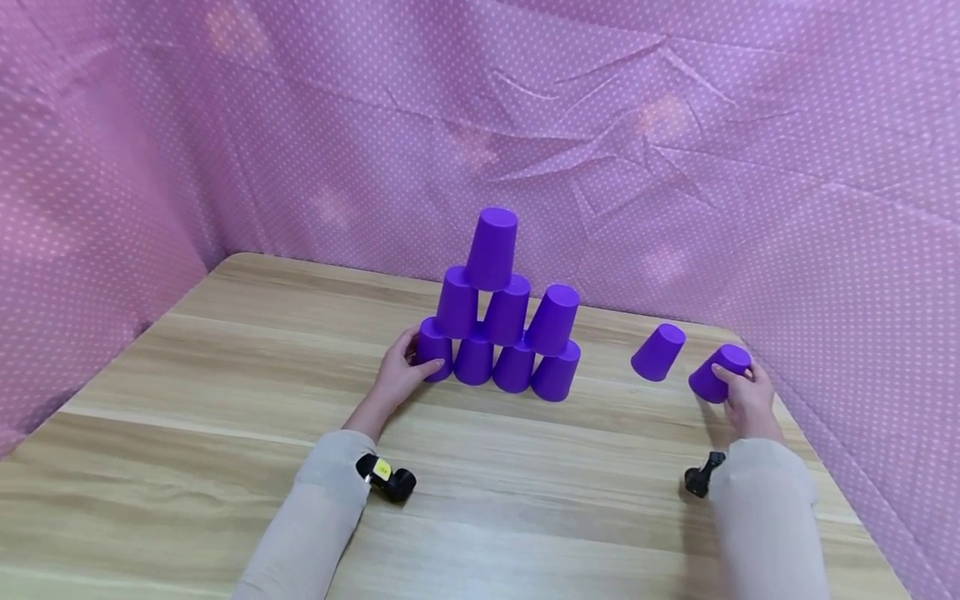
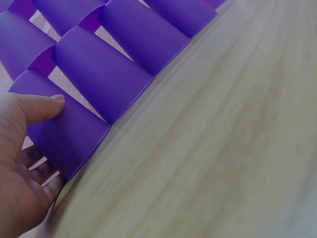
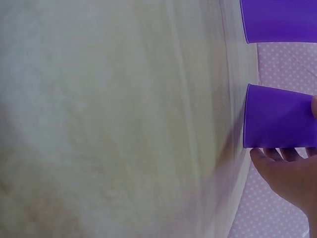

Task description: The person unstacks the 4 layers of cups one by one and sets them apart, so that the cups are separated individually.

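Upside-down purple cups form a pyramid in the head view: a bottom row of several, three above, and a single top cup (image 1: 492, 250). My left hand (image 1: 393, 375) holds the leftmost bottom cup (image 1: 433, 340). In the left wrist view its thumb (image 2: 44, 106) lies across that cup's front, with the other fingers round the far side. Off to the right, my right hand (image 1: 752, 400) grips a separate inverted cup (image 1: 708, 379). The right wrist view shows this cup (image 3: 277, 119) with fingers along its side; the hand is partly cut off by the frame edge.
One more inverted cup (image 1: 658, 353) stands between the pyramid and my right hand. The wooden table (image 1: 525, 483) reaches back to a pink dotted curtain (image 1: 360, 150), which also hangs along both sides. Black wrist cameras sit on both sleeves.
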The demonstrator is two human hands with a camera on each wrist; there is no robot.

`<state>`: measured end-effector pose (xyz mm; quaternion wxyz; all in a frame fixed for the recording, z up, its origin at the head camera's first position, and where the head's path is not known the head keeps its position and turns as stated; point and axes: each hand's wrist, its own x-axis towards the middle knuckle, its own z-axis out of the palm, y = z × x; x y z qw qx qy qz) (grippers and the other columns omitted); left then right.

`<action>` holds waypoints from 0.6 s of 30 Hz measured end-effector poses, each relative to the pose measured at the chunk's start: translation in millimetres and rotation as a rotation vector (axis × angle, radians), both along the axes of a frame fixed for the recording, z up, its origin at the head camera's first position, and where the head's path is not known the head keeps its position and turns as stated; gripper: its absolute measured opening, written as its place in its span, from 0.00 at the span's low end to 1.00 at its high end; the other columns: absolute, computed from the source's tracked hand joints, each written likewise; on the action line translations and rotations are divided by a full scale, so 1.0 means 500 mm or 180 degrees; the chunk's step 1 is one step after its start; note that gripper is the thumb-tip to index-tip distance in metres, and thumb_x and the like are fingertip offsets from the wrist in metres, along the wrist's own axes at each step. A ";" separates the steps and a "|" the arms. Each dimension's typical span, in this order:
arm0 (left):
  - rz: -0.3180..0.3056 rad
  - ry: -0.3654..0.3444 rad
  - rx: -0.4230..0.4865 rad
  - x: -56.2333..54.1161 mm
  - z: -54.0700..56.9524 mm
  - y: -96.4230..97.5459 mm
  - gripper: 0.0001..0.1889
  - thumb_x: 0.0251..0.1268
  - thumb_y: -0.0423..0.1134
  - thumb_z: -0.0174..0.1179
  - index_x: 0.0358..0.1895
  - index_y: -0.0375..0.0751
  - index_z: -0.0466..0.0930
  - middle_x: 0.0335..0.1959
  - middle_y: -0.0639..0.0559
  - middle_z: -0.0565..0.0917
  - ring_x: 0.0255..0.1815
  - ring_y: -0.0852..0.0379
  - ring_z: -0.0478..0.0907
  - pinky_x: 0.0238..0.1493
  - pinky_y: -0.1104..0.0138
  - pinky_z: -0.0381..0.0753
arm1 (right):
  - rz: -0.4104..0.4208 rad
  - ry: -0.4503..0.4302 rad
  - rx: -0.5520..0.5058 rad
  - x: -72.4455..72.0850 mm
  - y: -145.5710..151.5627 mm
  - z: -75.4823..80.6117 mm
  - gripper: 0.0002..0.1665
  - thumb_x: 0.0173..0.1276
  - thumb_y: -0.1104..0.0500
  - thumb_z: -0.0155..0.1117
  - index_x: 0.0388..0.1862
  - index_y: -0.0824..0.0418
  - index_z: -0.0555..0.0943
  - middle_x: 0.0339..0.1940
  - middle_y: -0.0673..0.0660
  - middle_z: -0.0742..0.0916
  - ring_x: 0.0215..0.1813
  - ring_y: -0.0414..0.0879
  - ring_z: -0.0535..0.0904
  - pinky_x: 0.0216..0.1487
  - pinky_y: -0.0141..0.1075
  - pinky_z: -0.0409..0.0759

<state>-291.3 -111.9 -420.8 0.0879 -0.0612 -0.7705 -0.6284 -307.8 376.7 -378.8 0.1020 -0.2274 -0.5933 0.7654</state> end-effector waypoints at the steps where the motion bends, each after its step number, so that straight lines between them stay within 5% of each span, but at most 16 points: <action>1: -0.0009 0.0003 0.0007 0.000 0.000 0.000 0.32 0.49 0.31 0.60 0.60 0.37 0.59 0.54 0.37 0.67 0.54 0.45 0.64 0.55 0.57 0.62 | 0.0006 -0.0034 0.0018 0.002 0.000 0.003 0.51 0.49 0.68 0.65 0.67 0.49 0.49 0.66 0.53 0.57 0.64 0.47 0.51 0.60 0.34 0.55; 9: 0.0009 0.0003 0.0031 0.000 -0.001 -0.002 0.33 0.49 0.31 0.61 0.61 0.36 0.58 0.54 0.36 0.67 0.54 0.44 0.64 0.55 0.56 0.62 | 0.0066 -0.0196 0.0621 0.013 -0.003 0.036 0.50 0.53 0.59 0.64 0.68 0.52 0.45 0.67 0.51 0.54 0.65 0.42 0.48 0.63 0.43 0.39; 18: -0.0021 0.0031 0.0029 -0.001 -0.001 -0.003 0.33 0.48 0.30 0.61 0.61 0.36 0.58 0.54 0.36 0.67 0.54 0.44 0.64 0.55 0.56 0.62 | 0.0237 -0.0265 0.1126 0.018 0.010 0.074 0.48 0.56 0.53 0.60 0.68 0.53 0.42 0.68 0.57 0.48 0.66 0.51 0.42 0.63 0.45 0.41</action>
